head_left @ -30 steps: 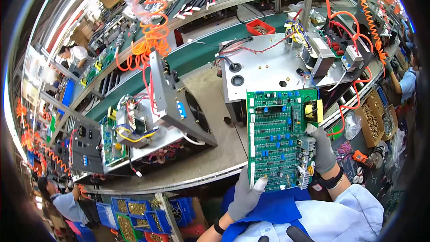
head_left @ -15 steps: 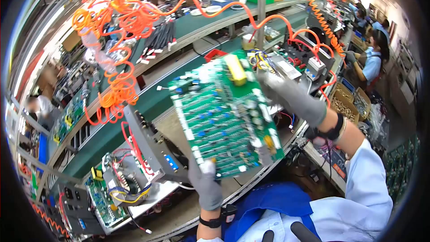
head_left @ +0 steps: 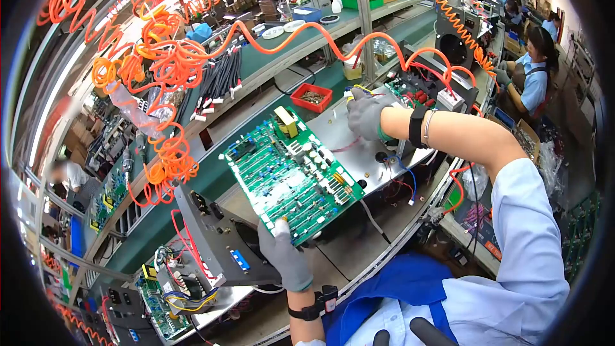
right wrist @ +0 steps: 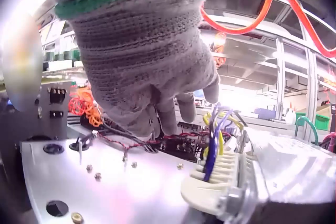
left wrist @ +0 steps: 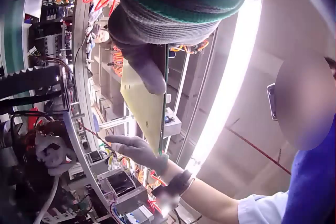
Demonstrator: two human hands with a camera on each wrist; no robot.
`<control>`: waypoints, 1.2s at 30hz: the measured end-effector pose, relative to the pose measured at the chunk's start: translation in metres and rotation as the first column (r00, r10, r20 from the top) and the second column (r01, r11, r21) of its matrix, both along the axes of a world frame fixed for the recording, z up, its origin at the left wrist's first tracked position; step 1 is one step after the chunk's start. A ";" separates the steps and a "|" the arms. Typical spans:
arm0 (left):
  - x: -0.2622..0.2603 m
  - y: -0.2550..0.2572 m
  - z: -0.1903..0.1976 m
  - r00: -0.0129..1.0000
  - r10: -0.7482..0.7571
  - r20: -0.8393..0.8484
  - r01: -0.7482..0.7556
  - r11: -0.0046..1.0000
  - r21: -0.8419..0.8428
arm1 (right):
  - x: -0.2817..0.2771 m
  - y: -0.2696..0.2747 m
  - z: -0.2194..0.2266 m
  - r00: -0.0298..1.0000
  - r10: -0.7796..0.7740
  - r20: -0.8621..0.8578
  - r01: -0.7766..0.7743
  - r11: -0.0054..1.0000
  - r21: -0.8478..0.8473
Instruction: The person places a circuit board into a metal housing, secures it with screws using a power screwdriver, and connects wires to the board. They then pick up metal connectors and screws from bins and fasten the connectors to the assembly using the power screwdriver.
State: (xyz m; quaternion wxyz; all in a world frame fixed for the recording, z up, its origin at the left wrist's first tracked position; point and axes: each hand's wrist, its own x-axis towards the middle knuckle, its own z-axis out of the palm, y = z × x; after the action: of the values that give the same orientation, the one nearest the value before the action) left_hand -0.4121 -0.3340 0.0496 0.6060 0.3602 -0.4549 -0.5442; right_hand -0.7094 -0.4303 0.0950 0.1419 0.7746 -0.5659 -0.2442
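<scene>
1. Holding the green circuit board (head_left: 291,176) by its near corner, the gloved left hand (head_left: 285,256) pinches it between thumb and fingers; the board hangs tilted over the near-left part of the grey metal chassis plate (head_left: 359,147).
2. Keep that pinch on the bare edge, off the components.
3. The right hand (head_left: 365,114) reaches with loosely spread fingers, holding nothing, to the wires (right wrist: 218,129) at the plate's far edge; clearing these looks wise before the board comes down.

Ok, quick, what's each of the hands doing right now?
Left hand: grips the green circuit board by its near edge.
Right hand: fingers down among the wires on the metal chassis; grip cannot be told.
</scene>
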 end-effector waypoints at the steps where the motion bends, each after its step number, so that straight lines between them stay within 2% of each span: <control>1: -0.006 -0.006 -0.008 1.000 0.007 0.004 -0.007 1.000 -0.004 | 0.000 0.001 -0.006 0.997 -0.032 -0.075 0.032 0.999 -0.003; 2: -0.013 -0.012 -0.015 0.999 -0.007 0.036 0.008 1.000 -0.013 | -0.002 -0.001 -0.009 0.986 -0.065 -0.151 0.065 0.998 -0.009; 3: -0.019 -0.014 -0.019 0.997 -0.023 0.069 0.024 1.000 -0.020 | 0.001 0.000 0.005 0.977 0.044 -0.209 -0.018 0.992 0.125; 4: -0.028 -0.013 -0.013 0.997 -0.062 0.048 0.060 0.997 0.047 | 0.004 0.004 0.020 0.977 0.048 -0.208 -0.023 0.992 0.121; 6: -0.047 -0.022 -0.020 0.999 -0.041 -0.029 0.042 0.999 0.029 | 0.014 0.013 0.048 0.995 -0.091 -0.042 0.098 0.965 0.241; 7: -0.053 -0.026 -0.023 0.999 -0.036 -0.027 0.037 0.999 0.025 | 0.016 0.005 0.064 0.999 -0.039 -0.003 0.039 0.953 0.299; 8: -0.059 -0.030 -0.026 0.998 -0.041 -0.044 0.042 0.999 0.034 | 0.018 0.000 0.082 0.986 -0.124 0.108 0.074 0.922 0.379; 10: -0.064 -0.033 -0.025 0.997 -0.043 -0.059 0.045 0.998 0.043 | 0.020 -0.019 0.106 0.994 -0.094 0.050 0.065 0.912 0.406; 11: -0.065 -0.031 -0.020 0.996 -0.083 -0.038 0.086 0.990 0.109 | 0.017 -0.033 0.108 0.997 -0.055 0.044 0.036 0.937 0.348; 12: -0.067 -0.030 -0.016 0.992 -0.124 -0.020 0.126 0.977 0.175 | 0.020 -0.041 0.113 0.995 -0.093 0.026 0.080 0.944 0.320; 14: -0.074 -0.030 -0.009 0.989 -0.136 -0.065 0.146 0.969 0.201 | 0.019 -0.066 0.102 0.993 -0.116 -0.021 0.117 0.950 0.291; 15: -0.077 -0.029 -0.006 0.987 -0.137 -0.090 0.153 0.965 0.213 | 0.023 -0.069 0.103 0.997 -0.060 -0.042 0.069 0.958 0.277; 18: -0.079 -0.030 -0.009 0.985 -0.129 -0.115 0.151 0.965 0.214 | 0.009 -0.115 0.061 0.997 -0.035 0.062 0.016 0.956 0.292; 19: -0.078 -0.031 -0.010 0.984 -0.133 -0.117 0.156 0.963 0.220 | 0.003 -0.133 0.041 0.998 -0.057 0.034 0.047 0.968 0.245; 20: -0.077 -0.031 -0.011 0.983 -0.136 -0.121 0.161 0.961 0.226 | -0.001 -0.148 0.029 0.996 0.057 -0.068 -0.039 0.969 0.244; 22: -0.076 -0.032 -0.011 0.983 -0.140 -0.120 0.165 0.960 0.225 | -0.002 -0.159 0.037 0.989 -0.114 0.091 0.076 0.935 0.347; 23: -0.076 -0.031 -0.007 0.981 -0.146 -0.131 0.174 0.956 0.237 | -0.006 -0.170 0.032 0.953 -0.241 0.181 0.142 0.889 0.436; 24: -0.077 -0.030 -0.004 0.978 -0.151 -0.143 0.184 0.951 0.249 | -0.004 -0.155 0.044 0.783 -0.540 0.310 0.316 0.773 0.550; 26: -0.076 -0.031 -0.001 0.978 -0.143 -0.151 0.179 0.948 0.262 | -0.007 -0.134 0.054 0.503 -0.746 0.436 0.257 0.611 0.749; 27: -0.077 -0.032 -0.001 0.977 -0.139 -0.160 0.179 0.944 0.276 | -0.014 -0.145 0.041 0.456 -0.783 0.424 0.226 0.562 0.795; 28: -0.078 -0.032 -0.002 0.976 -0.133 -0.171 0.180 0.939 0.292 | -0.017 -0.150 0.035 0.390 -0.807 0.444 0.253 0.557 0.791; 30: -0.078 -0.039 -0.017 0.980 -0.136 -0.144 0.172 0.945 0.279 | -0.028 -0.165 0.019 0.434 -0.810 0.395 0.276 0.537 0.797; 31: -0.077 -0.040 -0.022 0.984 -0.141 -0.112 0.166 0.952 0.257 | -0.027 -0.156 0.021 0.410 -0.788 0.459 0.231 0.577 0.784; 32: -0.077 -0.040 -0.024 0.987 -0.109 -0.120 0.138 0.955 0.264 | -0.028 -0.164 0.011 0.385 -0.814 0.436 0.268 0.550 0.791; 34: -0.079 -0.045 -0.022 0.987 -0.157 0.030 0.147 0.965 0.219 | -0.028 -0.172 0.004 0.479 -0.806 0.347 0.295 0.520 0.802; 36: -0.080 -0.044 -0.016 0.991 -0.119 0.054 0.103 0.967 0.232 | -0.026 -0.173 0.005 0.519 -0.775 0.360 0.256 0.543 0.800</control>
State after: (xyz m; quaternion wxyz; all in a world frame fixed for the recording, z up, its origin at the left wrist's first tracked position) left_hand -0.4920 -0.3777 0.0334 0.5134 0.4196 -0.4289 -0.6136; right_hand -0.7355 -0.6030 0.1004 -0.4472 0.5744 -0.6680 -0.1543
